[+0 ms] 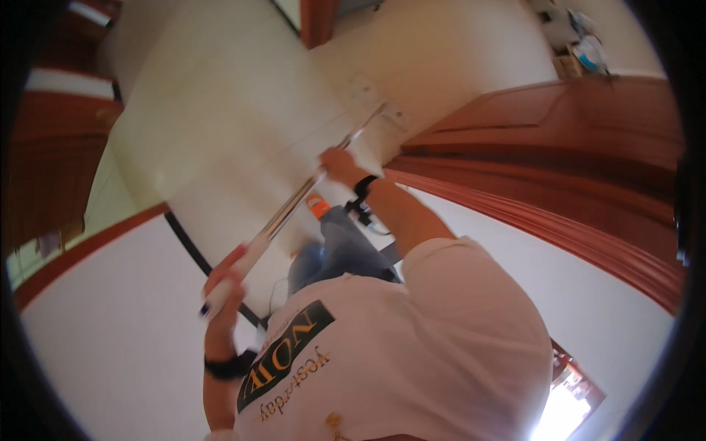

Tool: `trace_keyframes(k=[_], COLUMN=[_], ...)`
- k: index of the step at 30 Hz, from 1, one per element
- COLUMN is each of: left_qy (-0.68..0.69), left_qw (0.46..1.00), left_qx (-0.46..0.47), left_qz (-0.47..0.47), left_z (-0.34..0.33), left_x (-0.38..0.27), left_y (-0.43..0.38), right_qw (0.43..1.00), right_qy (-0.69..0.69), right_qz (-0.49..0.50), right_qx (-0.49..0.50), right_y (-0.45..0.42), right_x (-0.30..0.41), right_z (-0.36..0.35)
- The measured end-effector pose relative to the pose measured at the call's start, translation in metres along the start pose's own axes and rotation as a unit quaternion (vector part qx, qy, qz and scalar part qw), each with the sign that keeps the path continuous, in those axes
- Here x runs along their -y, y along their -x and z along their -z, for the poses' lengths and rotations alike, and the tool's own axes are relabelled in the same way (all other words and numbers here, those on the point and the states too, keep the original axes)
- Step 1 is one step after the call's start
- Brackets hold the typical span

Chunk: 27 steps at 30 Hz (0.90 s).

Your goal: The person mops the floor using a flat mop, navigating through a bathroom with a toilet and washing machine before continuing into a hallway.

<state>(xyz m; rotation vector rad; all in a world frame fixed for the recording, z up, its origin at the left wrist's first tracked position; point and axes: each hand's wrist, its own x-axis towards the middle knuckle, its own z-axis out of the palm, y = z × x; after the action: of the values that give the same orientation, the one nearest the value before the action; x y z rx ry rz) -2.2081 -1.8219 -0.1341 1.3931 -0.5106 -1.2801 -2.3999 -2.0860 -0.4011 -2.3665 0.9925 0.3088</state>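
Note:
A long pole with a shiny metal shaft and a white grip (284, 212) runs slantwise across the view in front of me. My left hand (225, 281) is closed around the white grip near its dark-tipped end. Farther along, my right hand (337, 164) holds the metal shaft. Both wrists bear black bands. Beyond my right hand the pole reaches towards a pale, blurred flat piece (396, 114) low over the floor; its exact kind and its joint with the pole cannot be told. An orange shoe or slipper (317, 206) shows on one foot just under the shaft.
Pale tiled floor (220, 127) spreads ahead. A reddish-brown wooden door (507, 121) and its frame stand at the right, with wooden furniture or a door (60, 160) at the left. White walls flank me. Several items (587, 52) lie at the upper right; a cable is near my legs.

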Motion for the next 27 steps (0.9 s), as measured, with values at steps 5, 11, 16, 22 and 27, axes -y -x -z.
trace_keyframes(k=[5,11,16,22,27], left_qy=[-0.136,-0.157,-0.143,-0.205,-0.267], left_qw=[0.979,0.978,0.987,0.960,0.916], left_qx=[0.114,0.087,-0.042,-0.182,-0.293], left_qz=[-0.104,-0.110,-0.057,-0.061,-0.062], left_z=[-0.056,-0.053,-0.025,-0.017,0.040], left_x=[-0.020,-0.052,-0.098,-0.160,-0.110], left_y=[-0.043,-0.005,0.095,0.250,0.413], right_qw=[0.996,0.992,0.994,0.965,0.902], right_qy=[0.048,0.095,0.046,0.061,0.106], right_qz=[-0.069,-0.054,0.078,0.235,0.350], right_qx=[-0.028,0.064,0.058,0.103,0.230], right_y=[0.015,0.025,0.050,0.115,0.198], right_x=[-0.045,-0.002,0.102,0.250,0.408], right_z=[0.038,0.066,0.046,0.030,-0.049])
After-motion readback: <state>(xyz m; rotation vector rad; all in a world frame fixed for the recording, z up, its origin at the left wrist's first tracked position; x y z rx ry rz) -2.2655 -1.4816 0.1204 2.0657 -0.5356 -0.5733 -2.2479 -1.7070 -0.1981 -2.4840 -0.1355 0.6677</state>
